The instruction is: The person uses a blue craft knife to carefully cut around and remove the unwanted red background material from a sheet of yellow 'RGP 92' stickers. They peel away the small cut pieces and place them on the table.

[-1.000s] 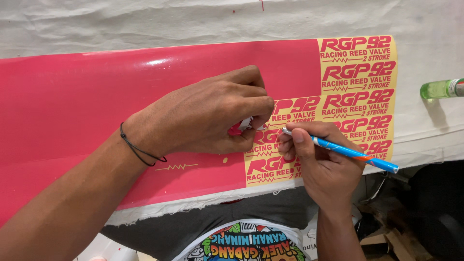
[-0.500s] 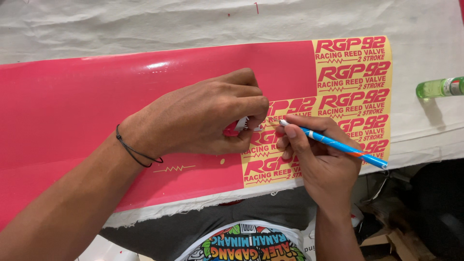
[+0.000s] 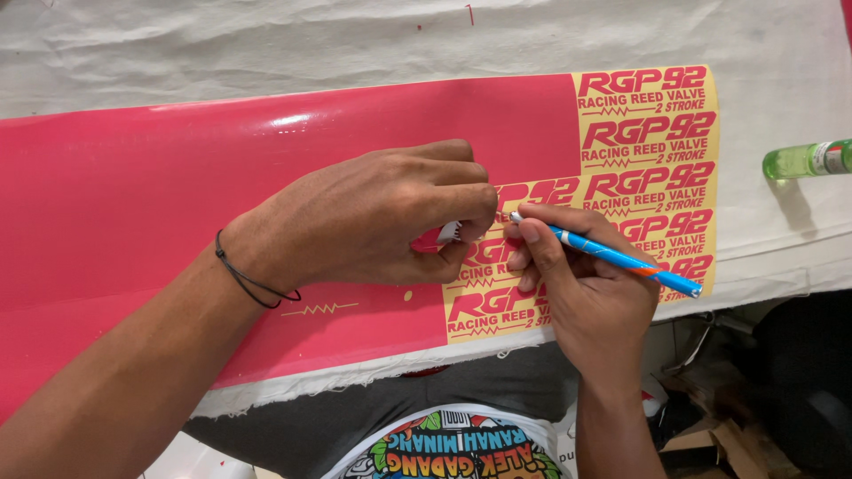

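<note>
A long glossy pink vinyl sheet (image 3: 222, 177) lies across a cloth-covered table (image 3: 266, 44). Its right part is weeded down to pale yellow backing (image 3: 701, 124) with rows of pink cut lettering. My left hand (image 3: 373, 217) rests on the sheet with its fingers curled, pinching a small peeled strip of pink vinyl (image 3: 448, 233) between thumb and forefinger. My right hand (image 3: 586, 284) holds a blue pen-shaped craft knife (image 3: 612, 257) like a pencil, its tip right beside the pinched strip. A thin black band circles my left wrist.
A green bottle (image 3: 803, 160) lies on its side at the table's right edge. The frayed cloth edge hangs over the table's front. Below it are my printed shirt (image 3: 453, 448) and cardboard scraps (image 3: 710, 435) on the floor at the right.
Both hands stay in place on the sheet; the knife tip and the left fingertips have closed together slightly around the small pink strip. The view has drifted a little.
</note>
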